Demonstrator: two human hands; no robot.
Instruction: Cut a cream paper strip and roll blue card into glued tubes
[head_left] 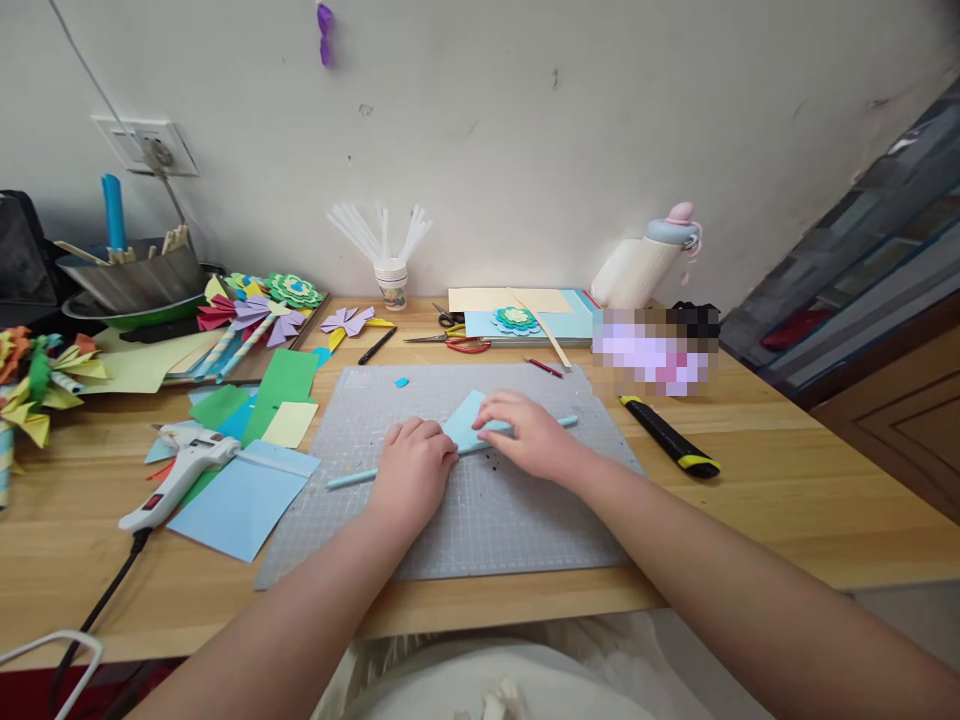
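A thin light-blue paper tube point(352, 479) lies slantwise across the grey cutting mat point(525, 535). Around its middle, a light-blue paper piece point(463, 416) rises to a point beyond the tube. My left hand point(415, 463) presses on the tube left of that piece, fingers curled together over it. On the right side, my right hand point(521, 432) has its thumb and fingers closed on the edge of the blue paper, above the tube. Parts of the tube and paper are hidden under both hands. A small blue scrap point(402, 382) rests near the mat's back edge.
A white glue gun point(180, 475) sits on paper sheets at left, its cord near the table edge. A black-yellow cutter point(670, 436) lies right. Behind are scissors point(448, 342), a cup of white sticks point(391, 285) and a bottle point(651, 262).
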